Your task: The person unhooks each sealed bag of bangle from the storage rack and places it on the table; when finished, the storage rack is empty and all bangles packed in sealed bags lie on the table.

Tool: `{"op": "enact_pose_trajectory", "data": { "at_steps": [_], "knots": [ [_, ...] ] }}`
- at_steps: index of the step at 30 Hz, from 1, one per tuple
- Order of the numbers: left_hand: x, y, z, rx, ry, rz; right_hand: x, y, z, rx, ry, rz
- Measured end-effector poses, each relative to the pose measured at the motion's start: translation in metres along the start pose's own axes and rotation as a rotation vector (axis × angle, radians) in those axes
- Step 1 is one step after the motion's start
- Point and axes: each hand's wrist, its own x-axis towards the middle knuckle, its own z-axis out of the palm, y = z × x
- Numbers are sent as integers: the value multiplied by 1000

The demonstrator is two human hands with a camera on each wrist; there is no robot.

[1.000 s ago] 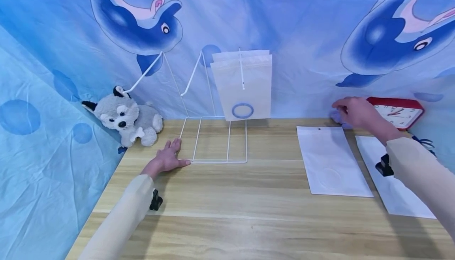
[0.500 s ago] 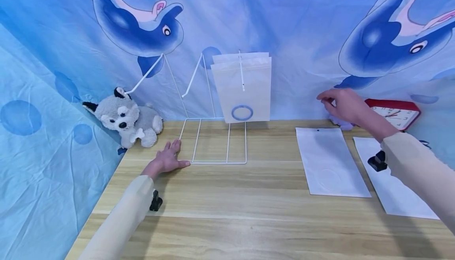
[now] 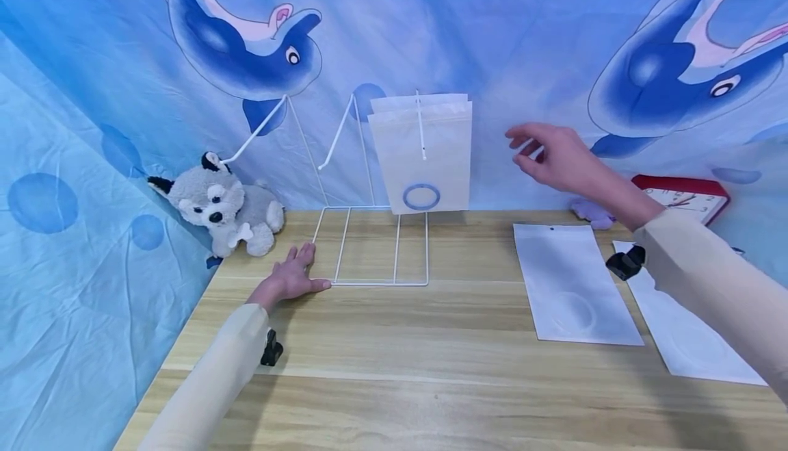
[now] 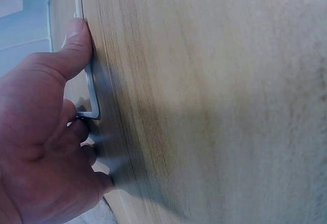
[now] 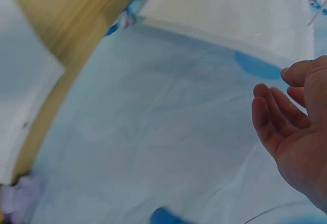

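My left hand (image 3: 292, 274) rests on the front left corner of a white wire rack (image 3: 379, 283), fingers spread. In the left wrist view its thumb (image 4: 76, 45) presses the front wire and its other fingertips reach down beside the corner. White flat bags (image 3: 425, 143) hang on the rack's right prong; the front one bears a ring outline near its bottom. My right hand (image 3: 554, 153) is raised to the right of these bags, apart from them, fingers loosely bent, holding nothing. Below it a white bag (image 3: 575, 280) with a hole at its top lies on the table.
Another white bag (image 3: 689, 334) lies partly under the right sleeve. A red-framed clock (image 3: 689, 198) and a small purple object (image 3: 592, 211) stand at the back right. A grey plush dog (image 3: 228, 208) sits left of the rack. Two prongs (image 3: 337, 133) carry no bags. A blue curtain (image 3: 523, 47) hangs behind.
My right hand has moved left and up, away from the clock and towards the hanging bags, uncovering the purple object. The left hand and the rack have stayed in place.
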Motion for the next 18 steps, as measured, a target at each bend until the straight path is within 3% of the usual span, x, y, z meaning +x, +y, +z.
{"op": "enact_pose_trajectory", "data": {
  "at_steps": [4,11,18],
  "knots": [
    [-1,-1,1,7,1,3,23,-16,-2,10,32,-30],
    [1,-1,2,5,-2,-5,59,-39,-7,-129,70,-127],
    [1,-1,1,4,-7,-8,84,-56,-5,-195,18,-99]
  ]
}}
